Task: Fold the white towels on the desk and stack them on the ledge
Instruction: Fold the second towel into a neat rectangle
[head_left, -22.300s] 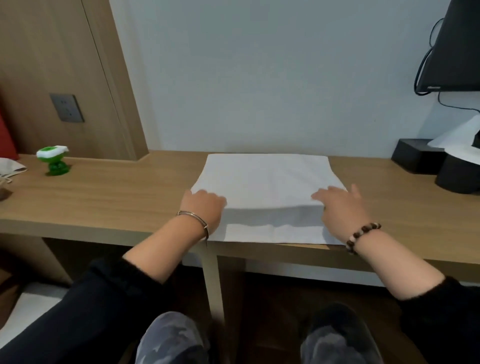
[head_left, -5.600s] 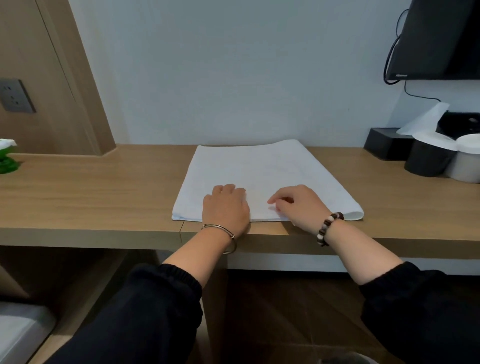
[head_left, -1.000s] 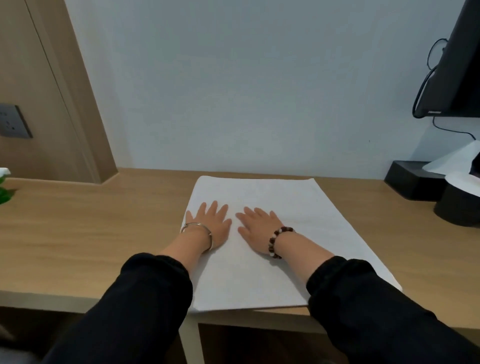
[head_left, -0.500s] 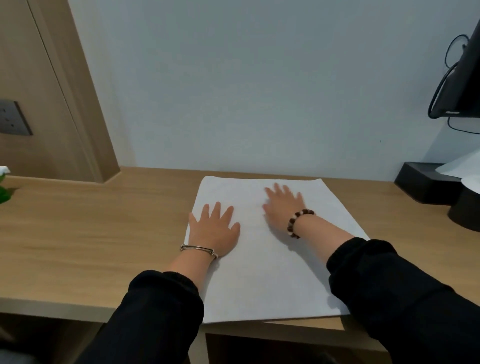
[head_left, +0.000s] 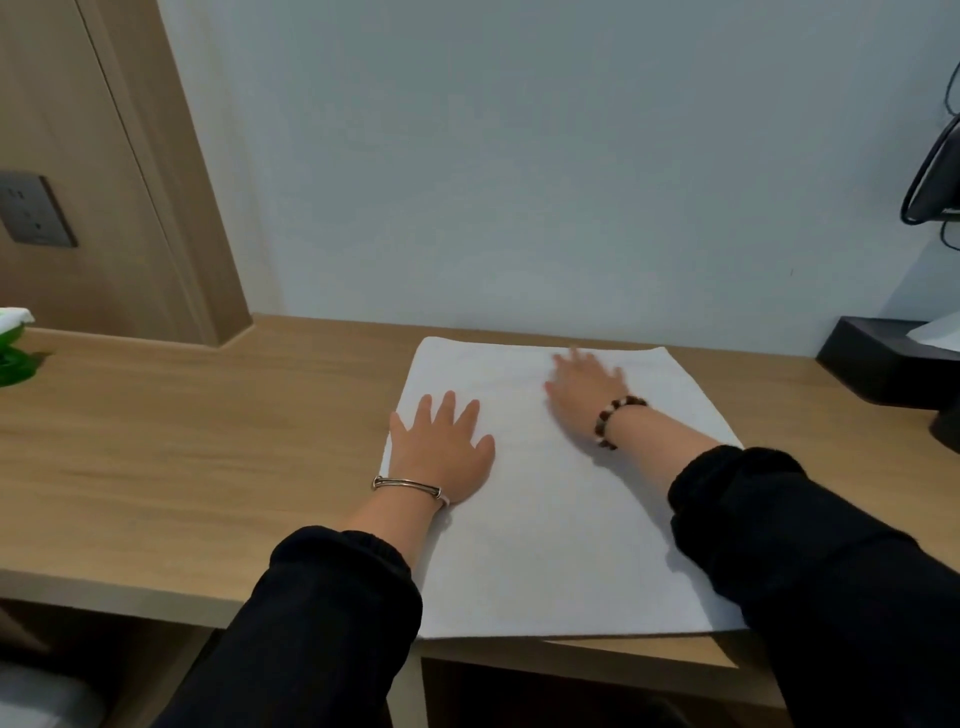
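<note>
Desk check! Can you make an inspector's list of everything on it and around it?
Surface: wooden desk, light grain.
Job's things: one white towel lying flat and smooth; no stack in view.
Clutter: green item at the left edge; black box at the right.
Hands: left hand and right hand flat on the towel, fingers straight.
Cables: black cable looped at the upper right.
Surroundings: pale wall; wood panel with grey socket.

White towel (head_left: 550, 530), folded flat, on wooden desk (head_left: 208, 441)
</note>
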